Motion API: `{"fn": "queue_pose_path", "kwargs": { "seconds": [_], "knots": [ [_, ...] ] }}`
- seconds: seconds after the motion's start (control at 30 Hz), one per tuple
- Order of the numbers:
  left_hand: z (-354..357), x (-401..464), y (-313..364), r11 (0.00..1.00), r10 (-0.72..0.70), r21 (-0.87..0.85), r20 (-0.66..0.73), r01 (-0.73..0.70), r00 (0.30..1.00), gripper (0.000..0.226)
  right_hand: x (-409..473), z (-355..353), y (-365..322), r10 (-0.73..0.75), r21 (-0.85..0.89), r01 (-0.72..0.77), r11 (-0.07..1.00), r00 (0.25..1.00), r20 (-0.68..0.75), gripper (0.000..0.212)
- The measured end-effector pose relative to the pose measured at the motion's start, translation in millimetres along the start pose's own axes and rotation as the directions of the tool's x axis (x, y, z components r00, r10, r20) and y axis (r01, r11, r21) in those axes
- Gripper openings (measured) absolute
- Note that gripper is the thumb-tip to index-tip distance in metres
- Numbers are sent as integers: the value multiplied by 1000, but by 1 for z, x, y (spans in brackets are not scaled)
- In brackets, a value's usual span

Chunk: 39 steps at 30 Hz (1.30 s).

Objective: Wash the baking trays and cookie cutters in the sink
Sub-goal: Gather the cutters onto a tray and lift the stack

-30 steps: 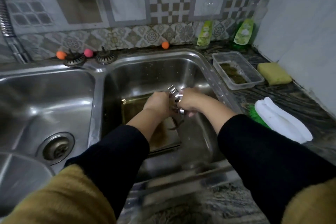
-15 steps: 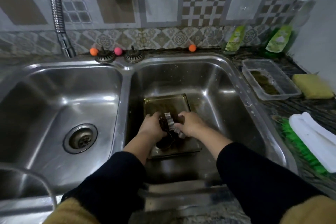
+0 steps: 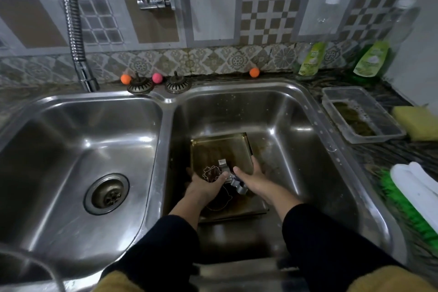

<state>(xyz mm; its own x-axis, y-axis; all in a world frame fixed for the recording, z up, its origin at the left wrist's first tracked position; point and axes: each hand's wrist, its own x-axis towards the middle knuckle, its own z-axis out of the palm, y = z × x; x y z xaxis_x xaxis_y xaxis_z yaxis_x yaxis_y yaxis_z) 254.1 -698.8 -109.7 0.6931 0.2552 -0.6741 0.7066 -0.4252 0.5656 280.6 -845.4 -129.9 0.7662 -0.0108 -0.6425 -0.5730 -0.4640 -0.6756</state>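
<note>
A dirty square baking tray (image 3: 220,149) lies flat on the bottom of the right sink basin (image 3: 291,125). My left hand (image 3: 206,185) sits over the tray's near part, palm up, with a thin wire-outline cookie cutter (image 3: 211,173) resting in it. A shiny metal cookie cutter (image 3: 238,185) lies between both hands on the tray, and another metal strip cutter (image 3: 224,165) pokes up just behind. My right hand (image 3: 252,179) hovers beside them with fingers spread and holds nothing. A dark cutter outline lies under my left wrist.
The empty left basin (image 3: 78,149) has an open drain. Behind stand a flexible tap hose (image 3: 73,26), two sink strainers (image 3: 139,86), small coloured balls and two soap bottles (image 3: 310,59). Right counter: a plastic tub (image 3: 360,114), yellow sponge (image 3: 414,123), green-bristled brush (image 3: 417,199).
Both hands went down from above the basin onto the tray with the cutters. My right hand has let go of them and opened, and the head camera has turned left.
</note>
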Motion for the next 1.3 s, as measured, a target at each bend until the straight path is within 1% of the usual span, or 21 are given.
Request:
{"fn": "queue_pose_path", "kwargs": {
  "seconds": [0.1,0.2,0.27,0.33,0.4,0.5,0.57,0.6,0.67,0.73,0.8,0.93,1.0,1.1,1.23,1.3],
  "knots": [
    [4,-1,3,999,6,51,-31,-4,999,111,2,-1,3,-13,52,13,999,1000,0,97],
    [4,2,1,997,58,60,-50,-55,997,111,3,-6,7,-34,99,36,994,999,-25,105],
    [4,3,0,985,113,137,-40,-106,993,104,0,-9,10,-85,104,87,991,996,-22,101],
    [6,3,0,963,139,239,-26,-129,990,95,-3,-11,12,-147,98,150,984,989,-32,94],
    [6,1,3,955,148,261,-23,-137,989,90,-6,-12,11,-214,102,218,971,976,-49,88],
    [2,-4,5,955,184,243,-34,-170,982,88,-9,-15,8,-323,108,330,938,943,-80,81],
    [-1,-10,6,958,221,199,-52,-206,974,87,-14,-18,2,-384,87,395,915,915,-120,76],
    [-2,-14,7,958,248,164,-67,-235,966,86,-17,-21,-2,-409,58,420,905,901,-144,74],
    [-4,-22,12,947,318,79,-109,-311,942,84,-25,-30,-13,-462,-50,461,886,867,-187,73],
    [-7,-30,20,917,393,-4,-170,-399,904,80,-37,-41,-28,-521,-178,490,853,819,-242,70],
    [-12,-40,33,868,465,-66,-238,-492,853,77,-53,-54,-45,-585,-255,528,810,750,-308,67],
    [-25,-64,64,746,571,-163,-341,-646,746,75,-91,-74,-84,-731,-424,595,683,566,-381,67],
    [-33,-76,78,682,617,-178,-381,-710,688,74,-107,-84,-100,-774,-480,608,632,481,-411,67],
    [-44,-97,99,590,676,-166,-434,-791,595,75,-131,-99,-118,-813,-543,607,580,389,-434,68],
    [-54,-124,121,511,721,-165,-453,-844,525,78,-162,-114,-135,-855,-599,623,503,261,-447,69],
    [-58,-136,128,467,736,-169,-469,-868,488,78,-175,-120,-141,-864,-624,613,484,224,-450,69]
  ]
}}
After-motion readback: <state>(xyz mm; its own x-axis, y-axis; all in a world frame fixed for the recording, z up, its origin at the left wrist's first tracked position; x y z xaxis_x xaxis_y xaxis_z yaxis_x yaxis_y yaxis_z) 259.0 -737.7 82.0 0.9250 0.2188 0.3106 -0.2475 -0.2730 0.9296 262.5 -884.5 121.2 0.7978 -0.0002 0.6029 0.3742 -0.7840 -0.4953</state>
